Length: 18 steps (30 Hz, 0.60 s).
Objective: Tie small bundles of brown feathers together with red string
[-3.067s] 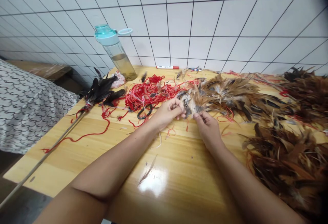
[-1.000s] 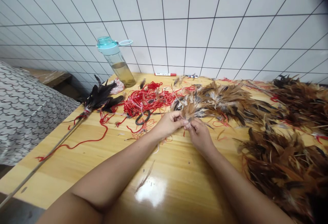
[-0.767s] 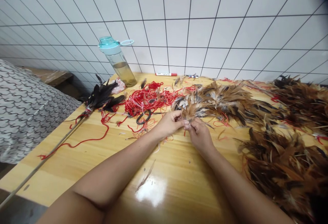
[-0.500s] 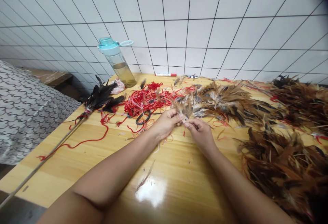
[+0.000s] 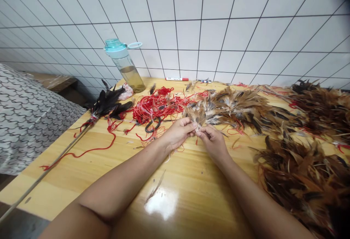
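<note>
My left hand (image 5: pixel 183 131) and my right hand (image 5: pixel 213 138) meet near the middle of the table. Both pinch the base of a small bunch of light brown feathers (image 5: pixel 194 114), whose tips fan away from me. A short bit of red string hangs below the fingertips. Just behind lies a long heap of brown and black feathers (image 5: pixel 240 107). Left of it is a tangle of red string (image 5: pixel 158 105), with a black-handled tool, perhaps scissors (image 5: pixel 153 125), partly under it. The quill ends between my fingers are hidden.
A bottle with a teal lid (image 5: pixel 127 67) stands at the back left. Black feathers (image 5: pixel 108 100) are tied to a long stick (image 5: pixel 46 171) that overhangs the left edge. A brown feather pile (image 5: pixel 306 180) lies at right. A red marker (image 5: pixel 176 79) rests by the tiled wall.
Both hands stay at the same spot with the feather bunch pinched. My right fingers have shifted slightly closer to the left ones, and the bunch stands a little more upright.
</note>
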Motion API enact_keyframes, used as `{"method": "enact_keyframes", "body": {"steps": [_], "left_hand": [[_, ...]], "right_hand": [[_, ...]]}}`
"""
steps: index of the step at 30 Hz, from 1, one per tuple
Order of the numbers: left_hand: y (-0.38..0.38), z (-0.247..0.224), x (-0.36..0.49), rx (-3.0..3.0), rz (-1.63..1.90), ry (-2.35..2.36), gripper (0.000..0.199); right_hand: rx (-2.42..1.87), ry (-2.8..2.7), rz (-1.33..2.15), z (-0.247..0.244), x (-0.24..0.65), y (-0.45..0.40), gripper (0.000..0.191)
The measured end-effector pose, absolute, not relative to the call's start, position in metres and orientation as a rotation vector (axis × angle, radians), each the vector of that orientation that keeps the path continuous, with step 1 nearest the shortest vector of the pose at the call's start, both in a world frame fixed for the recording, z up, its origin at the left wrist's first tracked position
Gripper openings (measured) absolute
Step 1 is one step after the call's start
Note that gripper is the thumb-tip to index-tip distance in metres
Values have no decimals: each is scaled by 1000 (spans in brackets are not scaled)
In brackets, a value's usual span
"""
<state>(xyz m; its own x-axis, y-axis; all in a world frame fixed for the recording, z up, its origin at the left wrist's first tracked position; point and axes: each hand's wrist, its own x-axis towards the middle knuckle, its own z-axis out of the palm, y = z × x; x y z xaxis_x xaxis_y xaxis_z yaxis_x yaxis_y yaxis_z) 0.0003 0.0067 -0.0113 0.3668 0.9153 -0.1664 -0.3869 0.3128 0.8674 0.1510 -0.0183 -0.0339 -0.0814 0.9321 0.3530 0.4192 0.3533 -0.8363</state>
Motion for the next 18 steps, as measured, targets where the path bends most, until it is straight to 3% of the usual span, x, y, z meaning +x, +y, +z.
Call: {"method": "enact_keyframes", "body": {"steps": [18], "left_hand": [[5,-10,-1,1252,923,891,34]], "right_hand": [[-1124,-1694,864,-37,159,-9,25]]}}
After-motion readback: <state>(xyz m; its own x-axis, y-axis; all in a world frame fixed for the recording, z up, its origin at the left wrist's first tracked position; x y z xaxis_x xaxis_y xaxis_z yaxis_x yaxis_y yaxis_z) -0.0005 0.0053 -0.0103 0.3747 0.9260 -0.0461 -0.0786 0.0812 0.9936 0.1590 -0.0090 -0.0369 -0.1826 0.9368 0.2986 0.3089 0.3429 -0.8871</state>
